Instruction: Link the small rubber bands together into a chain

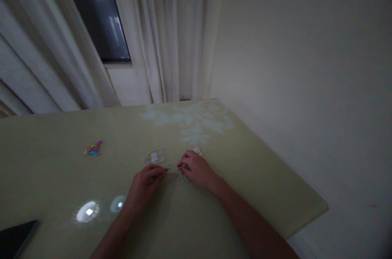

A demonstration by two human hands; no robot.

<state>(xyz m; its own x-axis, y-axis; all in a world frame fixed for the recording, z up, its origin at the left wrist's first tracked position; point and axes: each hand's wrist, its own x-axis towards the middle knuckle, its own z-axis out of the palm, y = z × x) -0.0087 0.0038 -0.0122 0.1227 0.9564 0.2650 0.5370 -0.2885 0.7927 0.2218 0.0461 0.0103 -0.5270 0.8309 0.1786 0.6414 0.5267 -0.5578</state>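
Note:
Small pale rings [181, 180] lie loosely on the table between my two hands. My left hand [146, 183] is closed in a pinch beside them, thumb and forefinger together; a small ring [165, 173] shows right at its fingertips. Across from it, my right hand [197, 168] also pinches, its fingers curled over the rings; what it holds is too small and dim to make out. A clear divided case [159, 154] sits just beyond my left hand, with a white piece and something yellow in it. More white rings [196, 150] lie past my right knuckles.
A small heap of brightly coloured pieces [93, 148] lies to the left on the pale green table [61, 181]. A dark flat device [16, 236] lies at the lower left. Curtains [174, 34] hang behind the table, and a wall [300, 67] runs along its right side.

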